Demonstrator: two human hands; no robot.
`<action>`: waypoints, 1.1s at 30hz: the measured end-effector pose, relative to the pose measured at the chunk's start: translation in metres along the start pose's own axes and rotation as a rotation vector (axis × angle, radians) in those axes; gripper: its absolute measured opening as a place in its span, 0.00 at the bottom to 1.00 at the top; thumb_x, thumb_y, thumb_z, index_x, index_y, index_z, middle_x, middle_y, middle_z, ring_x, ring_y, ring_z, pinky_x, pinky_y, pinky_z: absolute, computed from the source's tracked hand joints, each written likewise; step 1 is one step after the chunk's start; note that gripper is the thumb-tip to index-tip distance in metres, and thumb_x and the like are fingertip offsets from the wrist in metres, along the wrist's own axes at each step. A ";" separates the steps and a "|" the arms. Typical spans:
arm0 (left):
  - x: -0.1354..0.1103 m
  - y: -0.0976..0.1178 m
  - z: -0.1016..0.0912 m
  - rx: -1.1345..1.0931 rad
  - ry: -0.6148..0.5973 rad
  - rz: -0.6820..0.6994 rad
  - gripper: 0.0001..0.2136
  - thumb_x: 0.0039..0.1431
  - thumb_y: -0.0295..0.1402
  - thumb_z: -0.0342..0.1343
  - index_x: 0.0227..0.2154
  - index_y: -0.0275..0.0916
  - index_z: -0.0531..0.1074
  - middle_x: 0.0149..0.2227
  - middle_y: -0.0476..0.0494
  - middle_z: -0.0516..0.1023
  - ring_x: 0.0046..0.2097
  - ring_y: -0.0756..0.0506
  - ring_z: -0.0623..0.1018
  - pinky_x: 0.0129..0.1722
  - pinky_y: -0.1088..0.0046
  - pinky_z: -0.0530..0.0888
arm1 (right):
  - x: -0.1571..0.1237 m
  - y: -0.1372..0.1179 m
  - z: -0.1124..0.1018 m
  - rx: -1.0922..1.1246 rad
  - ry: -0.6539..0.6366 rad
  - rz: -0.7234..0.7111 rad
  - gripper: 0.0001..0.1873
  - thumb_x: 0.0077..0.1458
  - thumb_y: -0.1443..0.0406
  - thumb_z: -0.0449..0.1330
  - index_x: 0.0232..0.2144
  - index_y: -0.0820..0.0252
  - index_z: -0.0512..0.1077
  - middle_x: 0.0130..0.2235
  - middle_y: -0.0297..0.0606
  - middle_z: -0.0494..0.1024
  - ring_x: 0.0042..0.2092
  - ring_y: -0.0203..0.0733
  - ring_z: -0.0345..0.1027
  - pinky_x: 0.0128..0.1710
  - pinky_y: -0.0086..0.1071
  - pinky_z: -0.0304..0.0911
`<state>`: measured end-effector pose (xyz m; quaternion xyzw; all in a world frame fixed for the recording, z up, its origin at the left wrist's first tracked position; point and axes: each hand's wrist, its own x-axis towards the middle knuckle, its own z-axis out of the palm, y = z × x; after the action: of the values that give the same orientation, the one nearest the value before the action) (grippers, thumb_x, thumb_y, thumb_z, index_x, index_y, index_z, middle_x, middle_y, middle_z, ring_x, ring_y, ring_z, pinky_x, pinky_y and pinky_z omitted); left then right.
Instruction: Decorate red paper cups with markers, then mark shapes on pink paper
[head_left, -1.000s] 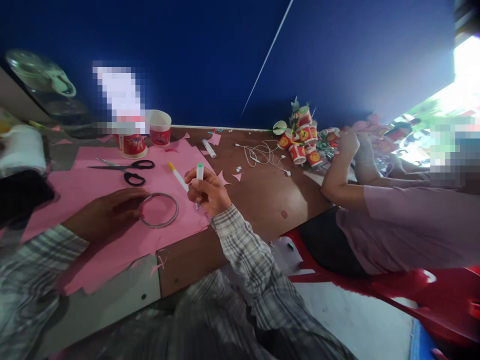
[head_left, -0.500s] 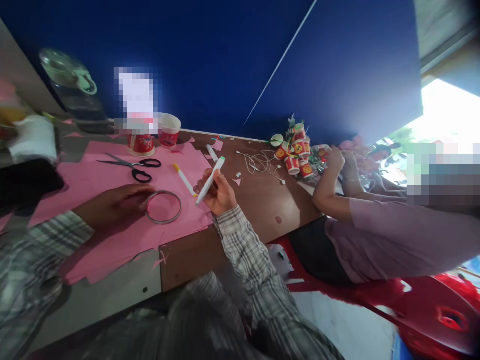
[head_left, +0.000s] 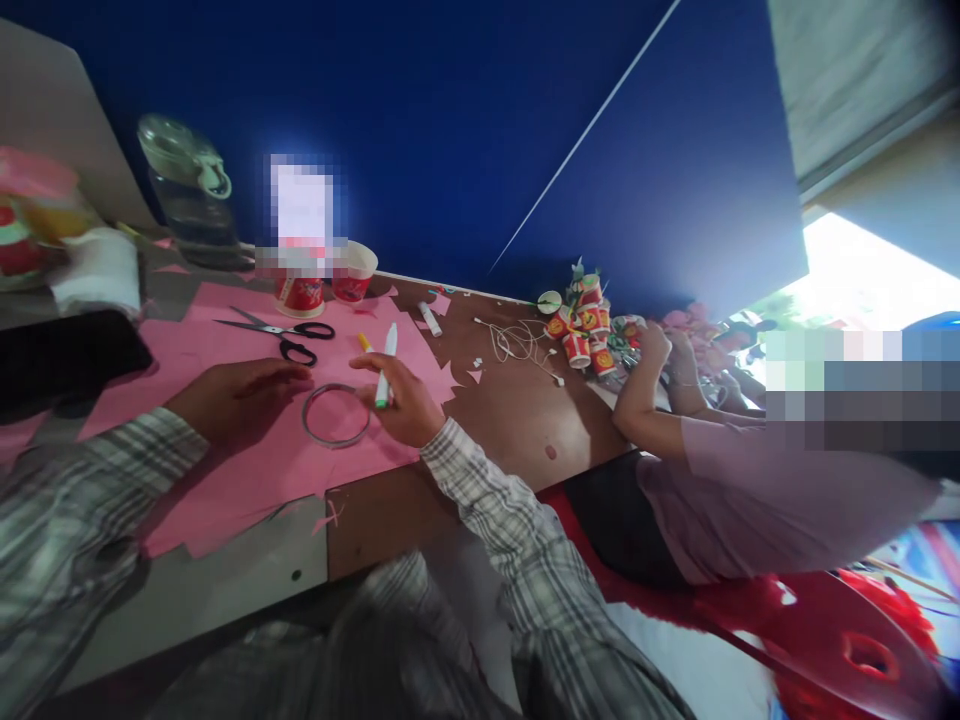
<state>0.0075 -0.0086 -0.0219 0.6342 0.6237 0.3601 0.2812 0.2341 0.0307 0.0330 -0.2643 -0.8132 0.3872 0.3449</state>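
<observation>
A thin grey ring (head_left: 337,445) lies flat on pink paper sheets (head_left: 247,500). Just left of it, my left hand (head_left: 240,395) rests with fingers stretched out and holds nothing. My right hand (head_left: 405,402) is at the ring's right side, gripping a white marker (head_left: 388,355) that stands nearly upright, its green end down. Behind that hand lies a second marker with a yellow end (head_left: 364,342), mostly hidden. Black-handled scissors (head_left: 292,335) lie spread on the paper beyond my left hand.
Red paper cups (head_left: 300,296) and a water bottle (head_left: 191,200) stand along the blue wall. A phone (head_left: 75,360) is at left. White earphones (head_left: 517,340), a glue stick (head_left: 430,319) and paper scraps lie on the brown table (head_left: 517,430). Another person (head_left: 750,480) sits at right beside stacked cups (head_left: 585,325).
My right hand has moved down and left to the ring, turning the marker so its green end points down. The ring stays on the paper. The camera view has shifted slightly.
</observation>
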 end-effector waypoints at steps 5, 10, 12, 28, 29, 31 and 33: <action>0.005 -0.007 -0.004 0.133 -0.030 0.136 0.25 0.45 0.51 0.40 0.40 0.41 0.69 0.45 0.43 0.74 0.46 0.49 0.70 0.53 0.64 0.61 | -0.001 0.020 0.016 -0.287 -0.162 -0.118 0.37 0.42 0.61 0.66 0.53 0.58 0.56 0.57 0.52 0.65 0.61 0.54 0.58 0.61 0.45 0.50; 0.015 -0.020 -0.006 0.250 -0.094 0.207 0.23 0.44 0.51 0.41 0.37 0.47 0.71 0.48 0.48 0.72 0.48 0.48 0.68 0.57 0.56 0.50 | -0.004 0.026 0.023 -0.405 -0.255 -0.112 0.44 0.37 0.56 0.68 0.55 0.57 0.55 0.59 0.54 0.62 0.63 0.57 0.56 0.63 0.48 0.45; 0.016 -0.024 -0.006 0.280 -0.107 0.228 0.22 0.44 0.50 0.42 0.37 0.47 0.71 0.48 0.48 0.72 0.49 0.48 0.66 0.57 0.57 0.50 | -0.005 0.026 0.025 -0.408 -0.285 -0.087 0.45 0.37 0.56 0.68 0.55 0.55 0.54 0.58 0.51 0.64 0.61 0.57 0.58 0.63 0.48 0.45; 0.019 -0.038 -0.004 0.371 -0.115 0.343 0.20 0.45 0.46 0.44 0.39 0.47 0.70 0.48 0.49 0.72 0.50 0.50 0.66 0.54 0.66 0.55 | -0.007 0.025 0.026 -0.430 -0.310 -0.107 0.43 0.38 0.55 0.68 0.55 0.50 0.54 0.59 0.45 0.64 0.62 0.54 0.57 0.62 0.46 0.46; 0.019 -0.038 -0.004 0.371 -0.113 0.347 0.20 0.45 0.46 0.44 0.40 0.47 0.70 0.48 0.49 0.72 0.50 0.50 0.66 0.54 0.65 0.55 | -0.007 0.026 0.027 -0.434 -0.304 -0.110 0.43 0.38 0.55 0.68 0.55 0.51 0.54 0.59 0.45 0.64 0.62 0.54 0.57 0.62 0.45 0.46; 0.019 -0.037 -0.004 0.371 -0.109 0.353 0.20 0.45 0.45 0.44 0.40 0.47 0.70 0.48 0.49 0.72 0.50 0.50 0.66 0.54 0.65 0.55 | -0.008 0.027 0.028 -0.439 -0.290 -0.118 0.43 0.38 0.55 0.68 0.55 0.51 0.55 0.59 0.45 0.64 0.62 0.54 0.57 0.63 0.44 0.47; 0.019 -0.037 -0.004 0.371 -0.103 0.354 0.20 0.45 0.45 0.44 0.39 0.47 0.70 0.47 0.49 0.72 0.50 0.50 0.66 0.55 0.64 0.55 | -0.008 0.027 0.028 -0.441 -0.280 -0.120 0.44 0.38 0.55 0.68 0.55 0.52 0.55 0.59 0.45 0.65 0.62 0.54 0.58 0.62 0.44 0.48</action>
<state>-0.0186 0.0124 -0.0472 0.7918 0.5431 0.2503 0.1239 0.2215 0.0279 -0.0048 -0.2282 -0.9320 0.2122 0.1853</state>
